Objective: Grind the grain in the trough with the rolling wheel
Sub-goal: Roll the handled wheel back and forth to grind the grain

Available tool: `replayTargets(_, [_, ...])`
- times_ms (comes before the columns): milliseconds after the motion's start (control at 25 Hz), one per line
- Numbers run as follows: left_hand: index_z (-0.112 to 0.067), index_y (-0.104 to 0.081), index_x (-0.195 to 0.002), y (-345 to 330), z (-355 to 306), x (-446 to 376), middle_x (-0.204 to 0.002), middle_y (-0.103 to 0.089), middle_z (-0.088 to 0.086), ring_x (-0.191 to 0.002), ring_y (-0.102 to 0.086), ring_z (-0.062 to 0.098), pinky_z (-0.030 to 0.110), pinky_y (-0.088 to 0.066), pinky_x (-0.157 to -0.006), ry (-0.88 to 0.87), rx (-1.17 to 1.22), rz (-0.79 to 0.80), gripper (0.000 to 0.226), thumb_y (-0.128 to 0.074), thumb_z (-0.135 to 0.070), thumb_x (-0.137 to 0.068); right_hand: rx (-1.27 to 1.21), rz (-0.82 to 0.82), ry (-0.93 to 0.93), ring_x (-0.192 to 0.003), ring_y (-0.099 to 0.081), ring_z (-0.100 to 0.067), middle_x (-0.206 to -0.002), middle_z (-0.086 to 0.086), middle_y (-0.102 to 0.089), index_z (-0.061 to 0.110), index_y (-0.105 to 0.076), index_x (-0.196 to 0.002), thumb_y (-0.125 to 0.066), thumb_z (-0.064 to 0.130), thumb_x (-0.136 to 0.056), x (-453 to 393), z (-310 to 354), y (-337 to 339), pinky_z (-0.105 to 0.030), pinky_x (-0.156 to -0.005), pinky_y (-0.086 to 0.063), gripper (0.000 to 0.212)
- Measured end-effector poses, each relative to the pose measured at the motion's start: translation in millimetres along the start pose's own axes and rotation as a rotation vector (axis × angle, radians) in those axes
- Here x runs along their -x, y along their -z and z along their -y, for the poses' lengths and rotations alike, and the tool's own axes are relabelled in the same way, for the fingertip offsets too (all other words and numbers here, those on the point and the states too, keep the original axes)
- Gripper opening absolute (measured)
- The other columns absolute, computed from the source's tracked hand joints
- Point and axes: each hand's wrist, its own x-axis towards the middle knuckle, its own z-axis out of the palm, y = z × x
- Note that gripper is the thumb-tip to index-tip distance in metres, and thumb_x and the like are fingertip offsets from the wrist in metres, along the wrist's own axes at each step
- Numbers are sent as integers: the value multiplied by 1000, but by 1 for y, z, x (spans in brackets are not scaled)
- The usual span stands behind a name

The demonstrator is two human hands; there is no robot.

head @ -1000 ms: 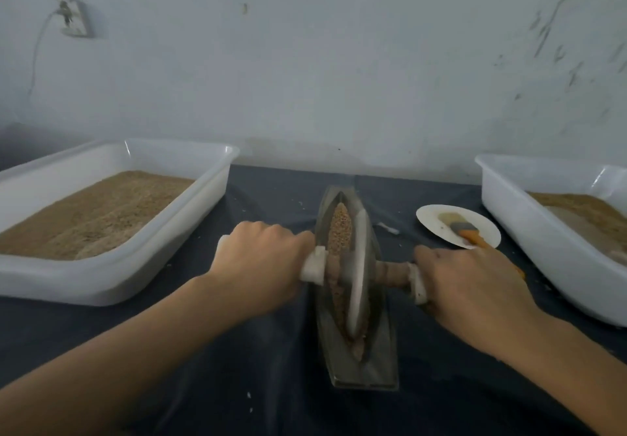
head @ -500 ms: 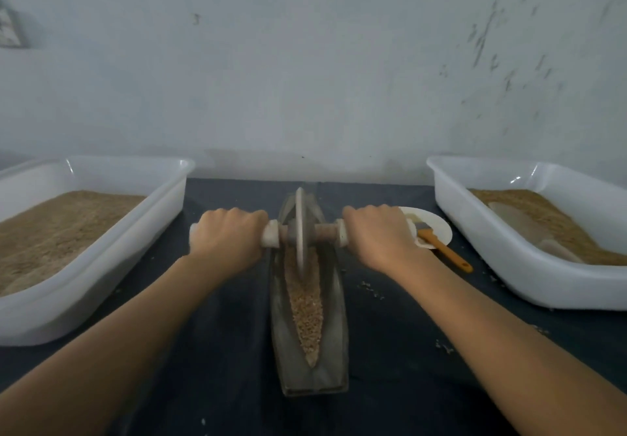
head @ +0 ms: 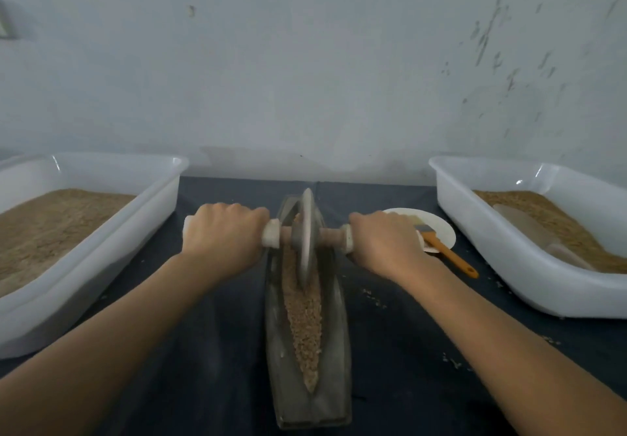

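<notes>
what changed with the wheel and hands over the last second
The grey stone rolling wheel rolled from the near part of the long grey trough to its far end, baring the tan grain nearer the person. Both arms stretched forward with it. The left hand and right hand kept gripping the wooden axle handles; the white tubs, white plate and orange-handled brush stayed put.

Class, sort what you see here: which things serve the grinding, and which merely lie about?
In use: left hand, right hand, rolling wheel, trough, grain.

Lying about: left tub, right tub, plate, brush.
</notes>
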Motion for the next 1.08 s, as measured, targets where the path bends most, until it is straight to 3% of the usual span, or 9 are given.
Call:
replayTargets(160, [-30,-39,-76,-5,1,-13,-66,-45,-9,-59,-43,20,30,-27,-54,54,53,35,19,-53,-42,-81,52,-71,2,-66,-51,-22,-86,-1,-65,25,-44,-87,-61,42,-84,-23,1,0,-34,-59,-34,24])
replayTargets(280, [-31,-41,-83,6,-1,22,-72,-54,-8,-63,-52,20,30,-32,-56,33,107,64,18,-50,-46,-82,66,-74,94,-74,-60,-25,-87,-3,-65,23,-45,-91,-66,34,-82,16,5,13,-35,-58,-38,25])
replayTargets(400, [-33,-30,-71,24,2,70,-54,-39,-11,-47,-48,16,26,-22,-45,-110,132,-29,36,-64,-44,-68,99,-130,244,-54,-56,-21,-66,1,-59,23,-46,-82,-79,29,-61,71,7,27,-31,-44,-36,40])
replayTargets(480, [-34,-23,-68,35,5,83,-47,-27,-11,-34,-35,15,21,-8,-43,-191,152,-138,51,-71,-37,-50,56,-140,265,-38,-41,-15,-50,6,-41,25,-40,-72,-82,28,-41,91,3,36,-24,-37,-21,52])
replayTargets(560, [-33,-24,-67,36,8,78,-47,-25,-11,-34,-31,15,20,-8,-44,-186,148,-74,49,-70,-38,-51,53,-29,235,-45,-39,-14,-56,8,-34,28,-32,-78,-76,32,-58,86,1,34,-26,-43,-22,49])
replayTargets(680, [-33,-28,-67,11,5,46,-54,-34,-12,-46,-34,10,27,-21,-45,-76,77,30,33,-56,-50,-74,25,17,116,-65,-52,-19,-77,4,-57,27,-38,-89,-65,33,-79,48,4,21,-33,-55,-35,29])
replayTargets(800, [-31,-35,-69,-10,8,9,-60,-43,-10,-56,-51,16,29,-32,-51,29,115,43,27,-49,-50,-82,99,-74,64,-69,-56,-25,-86,-2,-65,22,-45,-88,-64,29,-82,-2,7,11,-34,-57,-32,21])
replayTargets(880, [-30,-37,-69,-15,9,-4,-62,-46,-10,-57,-51,17,29,-35,-52,66,156,48,27,-49,-49,-83,135,-105,53,-75,-61,-27,-88,-3,-66,21,-51,-92,-65,30,-81,-20,8,11,-34,-59,-32,20])
replayTargets(1080, [-35,-36,-77,-2,10,36,-64,-48,-13,-55,-45,5,26,-32,-51,-4,209,79,24,-52,-52,-82,38,-31,133,-75,-60,-22,-87,0,-63,22,-48,-101,-68,27,-80,33,11,17,-34,-61,-41,30])
